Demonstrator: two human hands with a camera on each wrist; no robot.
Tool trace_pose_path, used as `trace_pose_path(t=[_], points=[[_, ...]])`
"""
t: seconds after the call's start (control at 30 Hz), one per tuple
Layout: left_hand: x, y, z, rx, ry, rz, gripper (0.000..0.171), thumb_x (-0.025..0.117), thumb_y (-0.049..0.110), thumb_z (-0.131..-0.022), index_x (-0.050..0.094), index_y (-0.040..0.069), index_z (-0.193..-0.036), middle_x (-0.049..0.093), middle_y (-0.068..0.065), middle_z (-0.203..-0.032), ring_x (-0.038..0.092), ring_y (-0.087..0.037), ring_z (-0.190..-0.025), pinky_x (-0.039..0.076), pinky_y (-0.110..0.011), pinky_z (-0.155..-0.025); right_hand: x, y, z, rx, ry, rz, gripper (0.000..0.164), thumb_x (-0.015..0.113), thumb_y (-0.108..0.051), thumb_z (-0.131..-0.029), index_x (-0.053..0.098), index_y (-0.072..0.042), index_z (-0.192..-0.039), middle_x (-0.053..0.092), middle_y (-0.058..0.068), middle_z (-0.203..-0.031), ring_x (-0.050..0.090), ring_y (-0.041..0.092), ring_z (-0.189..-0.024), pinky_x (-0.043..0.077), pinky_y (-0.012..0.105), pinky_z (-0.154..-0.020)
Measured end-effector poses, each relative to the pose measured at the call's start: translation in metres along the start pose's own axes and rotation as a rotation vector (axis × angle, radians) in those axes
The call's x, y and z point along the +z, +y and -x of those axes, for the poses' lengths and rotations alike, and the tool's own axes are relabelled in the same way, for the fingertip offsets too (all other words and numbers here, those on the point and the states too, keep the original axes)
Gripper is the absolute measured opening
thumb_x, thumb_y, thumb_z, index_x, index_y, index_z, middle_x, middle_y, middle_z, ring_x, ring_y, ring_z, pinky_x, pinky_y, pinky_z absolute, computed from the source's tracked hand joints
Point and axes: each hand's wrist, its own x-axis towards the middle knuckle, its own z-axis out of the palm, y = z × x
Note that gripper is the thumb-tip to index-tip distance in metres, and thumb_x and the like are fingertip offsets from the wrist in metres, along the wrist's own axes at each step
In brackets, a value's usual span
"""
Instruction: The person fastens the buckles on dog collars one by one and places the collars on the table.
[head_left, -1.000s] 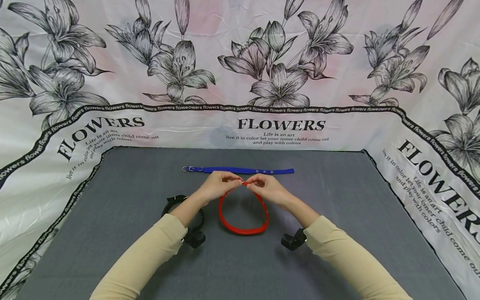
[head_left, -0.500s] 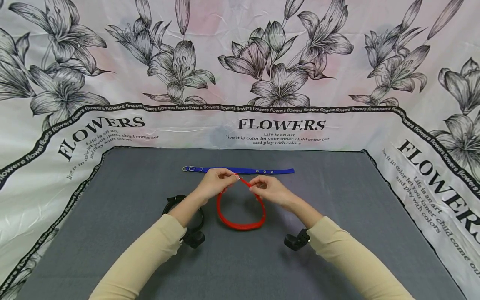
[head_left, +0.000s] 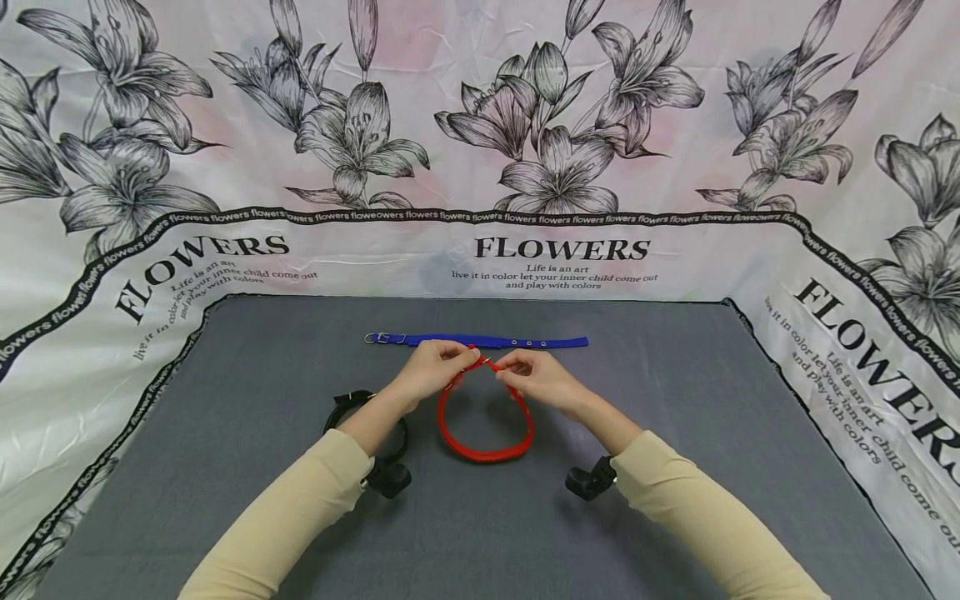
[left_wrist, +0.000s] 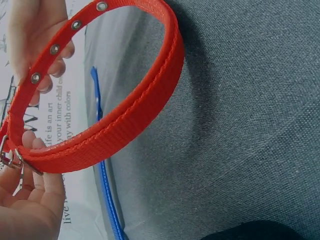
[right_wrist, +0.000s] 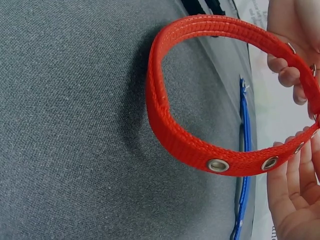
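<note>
A red collar (head_left: 486,457) is bent into a loop, its lower part close over the grey cloth in the head view. My left hand (head_left: 433,367) pinches it by the metal buckle (left_wrist: 10,156), where the two ends cross. On the other side, my right hand (head_left: 542,377) pinches the strap a little right of the crossing. Metal eyelets (right_wrist: 218,165) run along the right part of the band in the right wrist view. The left wrist view has the buckle at its left edge, above the left fingers (left_wrist: 50,195).
A blue collar (head_left: 551,342) lies flat behind the hands, its buckle end to the left. By the left wrist a black collar (head_left: 348,404) lies looped, partly hidden by the arm. Grey cloth (head_left: 660,375) covers the table, with a flower-printed curtain (head_left: 562,275) behind.
The fingertips, together at the top of the loop a second ago, are now slightly apart. The right hand first drew back right, then came a little nearer; the loop swayed left and back.
</note>
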Motion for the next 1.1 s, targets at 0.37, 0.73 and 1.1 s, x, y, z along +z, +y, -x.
trace_pose_path(t=[0.37, 0.73, 1.1], points=[[0.0, 0.0, 0.0, 0.043, 0.016, 0.049, 0.023, 0.06, 0.034, -0.09, 0.065, 0.013, -0.099, 0.063, -0.016, -0.088, 0.062, -0.04, -0.083, 0.053, -0.045, -0.07, 0.001, -0.004, 0.0, -0.013, -0.012, 0.009, 0.033, 0.059, -0.026, -0.091, 0.057, -0.005, -0.116, 0.059, 0.022, -0.095, 0.056, 0.022, -0.069, 0.048, 0.035, -0.063], [0.0, -0.002, -0.001, 0.088, -0.018, 0.003, 0.021, 0.059, 0.032, -0.091, 0.066, 0.014, -0.099, 0.063, -0.023, -0.093, 0.062, -0.036, -0.077, 0.05, -0.03, -0.055, 0.005, -0.008, -0.003, 0.007, 0.009, -0.036, 0.033, 0.055, -0.035, -0.092, 0.057, -0.013, -0.117, 0.057, 0.022, -0.112, 0.056, 0.039, -0.094, 0.051, 0.045, -0.078], [0.0, -0.002, 0.001, 0.094, -0.011, 0.021, 0.021, 0.057, 0.031, -0.092, 0.065, 0.014, -0.102, 0.066, -0.01, -0.09, 0.063, -0.028, -0.075, 0.05, -0.03, -0.057, 0.008, -0.01, -0.005, 0.05, 0.01, -0.097, 0.026, 0.056, -0.029, -0.092, 0.057, -0.009, -0.11, 0.054, 0.024, -0.111, 0.055, 0.04, -0.097, 0.052, 0.043, -0.077]])
